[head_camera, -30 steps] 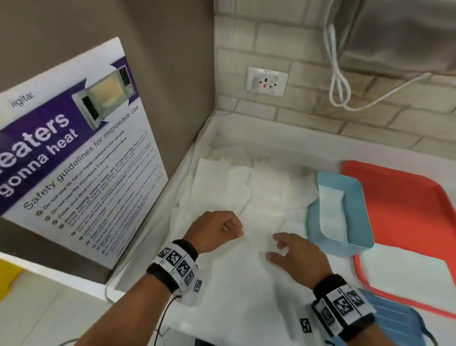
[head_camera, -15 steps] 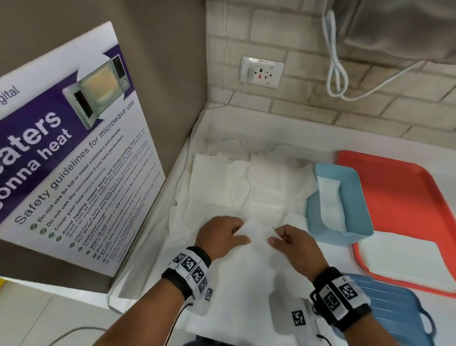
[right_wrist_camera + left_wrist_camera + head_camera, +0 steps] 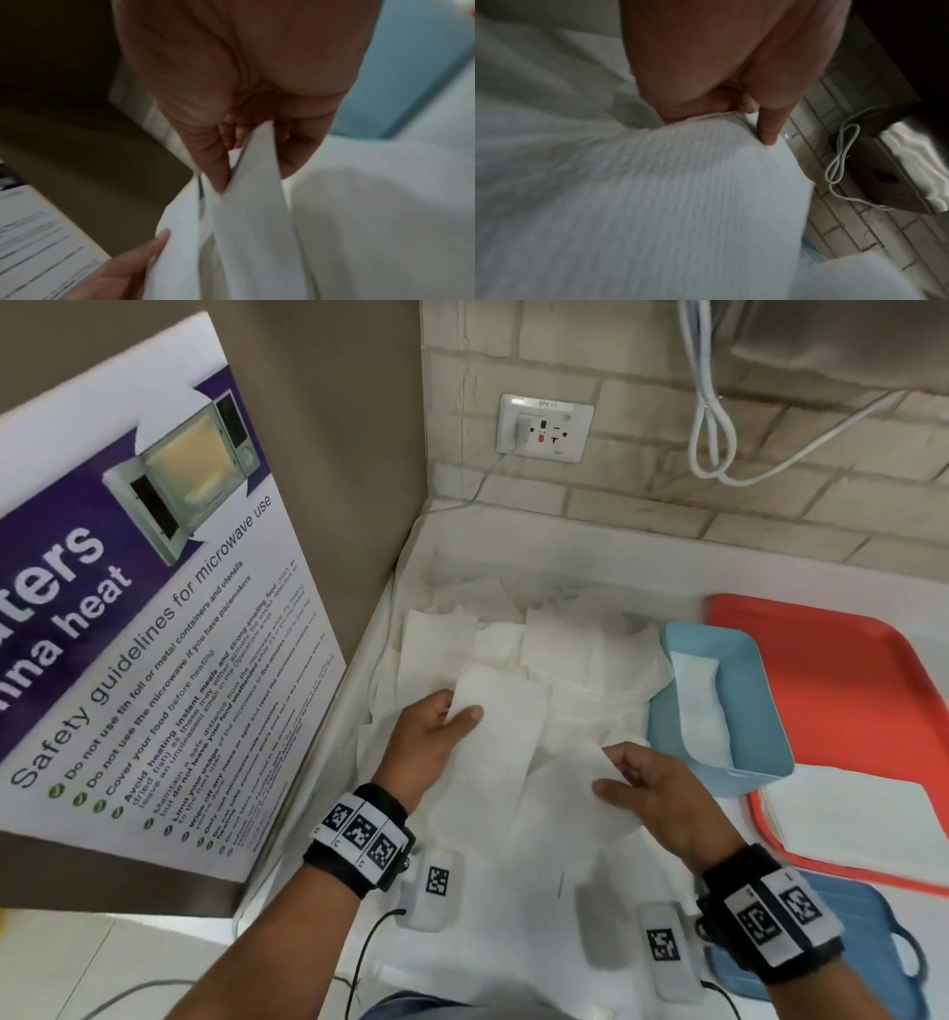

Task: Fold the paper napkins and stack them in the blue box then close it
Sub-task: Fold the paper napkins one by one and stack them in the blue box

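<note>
Pinching opposite ends of one paper napkin (image 3: 500,737), the left hand (image 3: 429,749) and right hand (image 3: 662,793) are holding it lifted over the loose napkin pile (image 3: 539,649) — just right of that grip, the blue box (image 3: 760,711) is sitting open with a folded napkin (image 3: 701,711) inside.

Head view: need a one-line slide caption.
Both hands, left hand and right hand, pinch a white paper napkin above the loose pile, beside the open blue box.

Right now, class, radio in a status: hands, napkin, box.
Left hand and right hand pinch one napkin. Box open, one napkin inside. Path clear.
</note>
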`<move>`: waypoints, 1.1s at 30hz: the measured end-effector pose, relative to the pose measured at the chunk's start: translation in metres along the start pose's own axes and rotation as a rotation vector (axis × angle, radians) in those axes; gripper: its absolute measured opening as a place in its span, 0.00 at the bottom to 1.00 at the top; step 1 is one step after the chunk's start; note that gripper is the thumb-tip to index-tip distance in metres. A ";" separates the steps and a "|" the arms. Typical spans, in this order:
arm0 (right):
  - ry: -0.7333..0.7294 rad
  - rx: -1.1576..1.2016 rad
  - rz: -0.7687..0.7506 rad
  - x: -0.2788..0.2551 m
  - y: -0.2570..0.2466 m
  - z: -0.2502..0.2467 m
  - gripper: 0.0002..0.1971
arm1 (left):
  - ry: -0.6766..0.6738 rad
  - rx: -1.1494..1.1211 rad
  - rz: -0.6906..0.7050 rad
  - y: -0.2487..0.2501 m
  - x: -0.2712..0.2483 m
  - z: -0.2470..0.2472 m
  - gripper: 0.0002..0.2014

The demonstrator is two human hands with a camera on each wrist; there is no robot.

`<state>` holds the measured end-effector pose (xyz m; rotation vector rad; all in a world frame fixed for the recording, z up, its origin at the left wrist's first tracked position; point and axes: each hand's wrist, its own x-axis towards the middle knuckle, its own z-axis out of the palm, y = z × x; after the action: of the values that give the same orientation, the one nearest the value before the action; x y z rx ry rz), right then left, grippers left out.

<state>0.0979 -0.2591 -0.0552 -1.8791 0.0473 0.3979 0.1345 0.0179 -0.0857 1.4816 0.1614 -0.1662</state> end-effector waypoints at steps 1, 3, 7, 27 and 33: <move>-0.038 -0.064 -0.050 -0.005 -0.010 -0.002 0.07 | 0.031 0.013 0.021 0.002 0.002 -0.003 0.04; -0.175 -0.107 -0.095 -0.019 -0.043 -0.006 0.10 | 0.060 0.079 0.066 0.006 0.005 -0.008 0.07; -0.456 0.048 -0.178 -0.039 -0.113 -0.006 0.05 | 0.066 0.119 0.100 0.013 0.005 -0.006 0.18; -0.182 -0.389 -0.339 0.069 -0.113 0.004 0.01 | -0.204 -0.219 -0.046 0.039 -0.026 0.039 0.21; -0.012 -0.353 -0.278 0.056 -0.093 -0.013 0.09 | -0.115 -0.240 0.040 0.032 -0.024 0.034 0.19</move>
<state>0.1753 -0.2306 0.0165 -2.1924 -0.3076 0.2346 0.1183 -0.0131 -0.0465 1.2317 0.0561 -0.1922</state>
